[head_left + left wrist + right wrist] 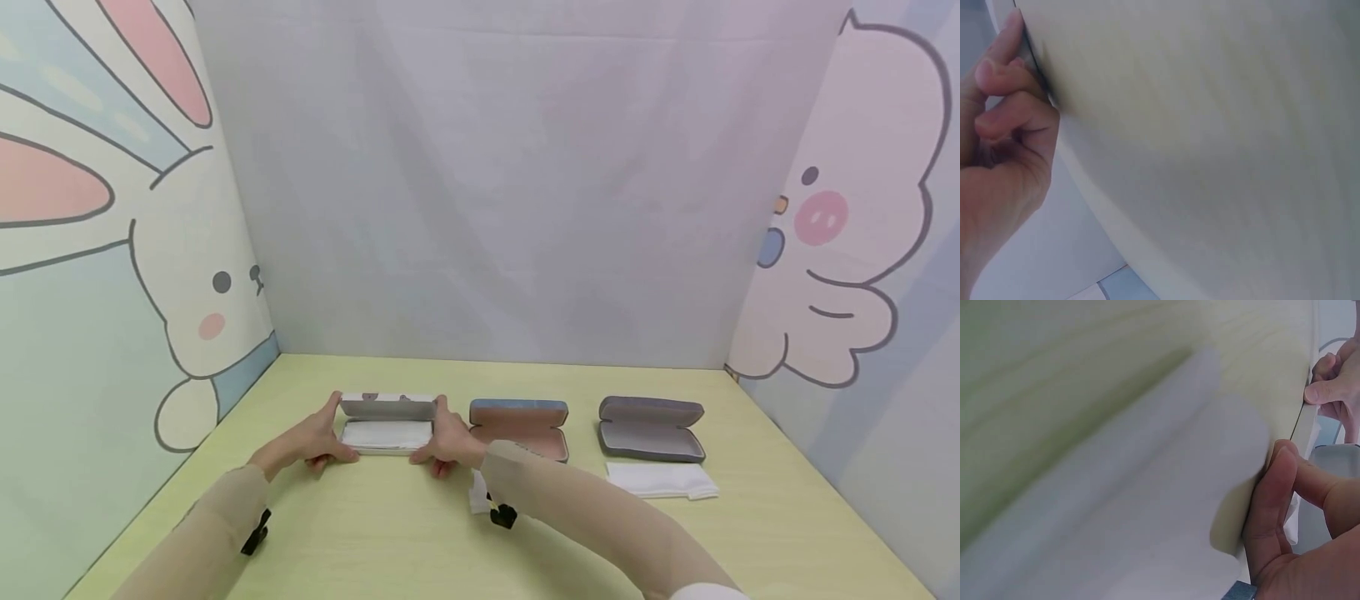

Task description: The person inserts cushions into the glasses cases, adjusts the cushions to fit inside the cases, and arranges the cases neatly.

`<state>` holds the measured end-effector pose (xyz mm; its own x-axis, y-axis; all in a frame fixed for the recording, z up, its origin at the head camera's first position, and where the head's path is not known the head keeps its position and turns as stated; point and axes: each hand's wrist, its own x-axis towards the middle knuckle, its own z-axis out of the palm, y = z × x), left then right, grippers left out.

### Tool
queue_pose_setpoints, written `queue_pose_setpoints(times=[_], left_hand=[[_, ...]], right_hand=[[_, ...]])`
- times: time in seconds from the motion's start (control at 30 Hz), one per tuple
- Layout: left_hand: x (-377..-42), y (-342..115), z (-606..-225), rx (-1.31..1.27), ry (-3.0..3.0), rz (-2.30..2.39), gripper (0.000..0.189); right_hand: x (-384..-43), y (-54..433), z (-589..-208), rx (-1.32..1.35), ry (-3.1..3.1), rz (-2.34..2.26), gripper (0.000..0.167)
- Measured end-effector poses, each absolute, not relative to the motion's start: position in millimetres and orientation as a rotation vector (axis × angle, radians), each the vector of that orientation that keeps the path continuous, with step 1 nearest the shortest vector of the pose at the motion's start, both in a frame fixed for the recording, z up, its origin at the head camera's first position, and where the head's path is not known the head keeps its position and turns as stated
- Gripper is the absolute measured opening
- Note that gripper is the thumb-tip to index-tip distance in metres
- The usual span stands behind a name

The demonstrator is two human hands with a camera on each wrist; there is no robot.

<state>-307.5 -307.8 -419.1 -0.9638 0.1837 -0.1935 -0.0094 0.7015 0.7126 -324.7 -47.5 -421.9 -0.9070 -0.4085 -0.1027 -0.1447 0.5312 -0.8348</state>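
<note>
One white case [393, 409] on surface [360, 533], lid up, cloth [386, 434] inside. Left hand [318, 435] grips its 9 o'clock end, right hand [450, 437] its 3 o'clock end. Blue case [521, 414] at 3 o'clock.

Bunny pic [187, 283] L, gry backdrop [487, 192].

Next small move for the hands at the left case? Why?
Probably swing the lid of the left case forward and down: the white cloth already lies inside, the lid stands open, and the left hand and right hand grip opposite ends, each with a finger up at the lid.
</note>
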Motion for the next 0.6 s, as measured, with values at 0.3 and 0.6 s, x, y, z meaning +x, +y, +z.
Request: queue_pose_setpoints(times=[0.3,0.6], left_hand=[[-307.0,-308.9,-419.1,0.166,2.607,1.15,0.123],[-308.3,-311.5,-420.2,0.158,2.518,1.192,0.127]], right_hand=[[-325.4,-47.1,-423.1,-0.468,2.505,-1.307,0.095],[-326.6,-47.8,-423.5,-0.429,2.494,-1.324,0.095]])
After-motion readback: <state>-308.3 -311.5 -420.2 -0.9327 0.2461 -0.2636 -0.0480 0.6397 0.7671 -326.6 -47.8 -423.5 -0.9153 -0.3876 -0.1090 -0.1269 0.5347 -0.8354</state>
